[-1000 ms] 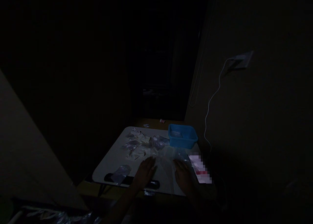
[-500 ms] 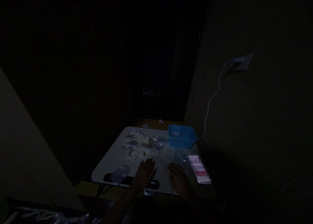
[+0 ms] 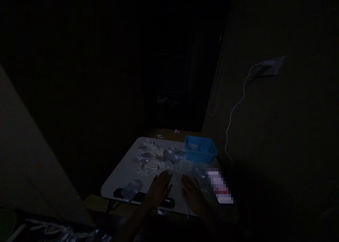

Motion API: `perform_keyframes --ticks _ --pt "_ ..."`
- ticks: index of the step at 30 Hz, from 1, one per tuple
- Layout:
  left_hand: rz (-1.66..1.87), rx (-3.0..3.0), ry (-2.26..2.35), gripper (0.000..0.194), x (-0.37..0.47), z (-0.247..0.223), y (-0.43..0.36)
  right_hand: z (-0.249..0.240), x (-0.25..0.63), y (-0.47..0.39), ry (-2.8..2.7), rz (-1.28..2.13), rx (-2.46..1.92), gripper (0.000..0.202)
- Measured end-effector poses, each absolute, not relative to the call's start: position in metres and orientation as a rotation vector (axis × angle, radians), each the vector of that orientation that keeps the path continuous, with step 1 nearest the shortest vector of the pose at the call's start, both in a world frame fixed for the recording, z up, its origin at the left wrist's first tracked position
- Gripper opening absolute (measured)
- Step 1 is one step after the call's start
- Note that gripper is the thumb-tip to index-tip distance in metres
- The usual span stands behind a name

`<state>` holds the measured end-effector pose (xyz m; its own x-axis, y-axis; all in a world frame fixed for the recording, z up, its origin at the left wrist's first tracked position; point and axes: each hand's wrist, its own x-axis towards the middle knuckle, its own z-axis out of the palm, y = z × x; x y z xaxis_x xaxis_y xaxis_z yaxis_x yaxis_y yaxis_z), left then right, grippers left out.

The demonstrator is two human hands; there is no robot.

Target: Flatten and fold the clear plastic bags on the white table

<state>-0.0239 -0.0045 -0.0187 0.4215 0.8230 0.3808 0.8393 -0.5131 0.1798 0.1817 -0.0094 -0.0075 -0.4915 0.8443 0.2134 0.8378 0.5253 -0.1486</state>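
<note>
Both hands lie on a white folding table (image 3: 119, 168), palms down. My left hand (image 3: 159, 188) is open, its fingers stretched forward next to a clear plastic bag (image 3: 182, 169) spread flat on the tabletop. My right hand (image 3: 191, 191), also open with fingers extended, rests on or right beside that bag; the dim light hides exact contact. Just beyond the left fingertips is a heap of crumpled clear plastic bags (image 3: 150, 159). Another plastic bag (image 3: 133, 188) lies nearer the front edge, partly over a black slot (image 3: 140, 197) in the table.
A blue plastic basket (image 3: 200, 156) with something clear inside stands at the back right corner. A lit, pixelated phone-like rectangle (image 3: 220, 186) lies at the right edge. A white cable (image 3: 234, 109) hangs from a wall socket (image 3: 270, 66). Shiny plastic (image 3: 67, 233) lies low at left.
The view has shifted slightly, so the table and basket appear a little further right. My right hand's fingers look straighter and point more forward. My left hand stays nearly in place on the table.
</note>
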Motion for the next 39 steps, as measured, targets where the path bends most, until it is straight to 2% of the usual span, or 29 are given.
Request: perform_keyframes --ticks 5,8,11,13,16,19,26,31,36,39 --pt "-0.964 -2.680 -1.516 0.042 -0.032 -0.001 -0.019 -0.002 0.197 -0.021 -2.523 0.068 -1.333 0.050" --pt "-0.869 -2.837 -1.341 0.047 -0.045 0.002 -0.040 0.000 0.209 -0.038 -2.580 0.095 -1.208 0.058" --pt "-0.711 -2.956 -1.100 0.065 -0.058 -0.004 -0.060 -0.005 0.219 -0.054 -2.642 0.117 -1.072 0.072" --pt "-0.653 -2.945 -1.017 0.064 -0.063 -0.011 -0.066 -0.010 0.221 -0.060 -2.657 0.111 -1.037 0.076" --pt "-0.657 -2.859 -1.059 0.042 -0.062 -0.019 -0.066 -0.018 0.220 -0.063 -2.636 0.064 -1.050 0.068" --pt "-0.761 -2.808 -1.131 0.030 -0.054 -0.018 -0.063 -0.025 0.216 -0.059 -2.565 0.016 -1.061 0.061" --pt "-1.074 -2.757 -1.268 0.022 -0.047 -0.008 -0.062 -0.031 0.210 -0.054 -2.320 0.012 -1.178 0.045" --pt "-1.049 -2.725 -1.272 0.023 -0.060 -0.017 -0.055 -0.018 0.197 -0.056 -2.295 0.024 -1.153 0.023" --pt "-0.882 -2.746 -1.320 0.053 -0.059 -0.007 -0.067 -0.009 0.174 -0.054 -2.251 0.006 -1.109 0.018" --pt "-0.762 -2.809 -1.292 0.052 -0.053 0.002 -0.074 -0.009 0.167 -0.053 -2.230 0.032 -1.107 0.015"
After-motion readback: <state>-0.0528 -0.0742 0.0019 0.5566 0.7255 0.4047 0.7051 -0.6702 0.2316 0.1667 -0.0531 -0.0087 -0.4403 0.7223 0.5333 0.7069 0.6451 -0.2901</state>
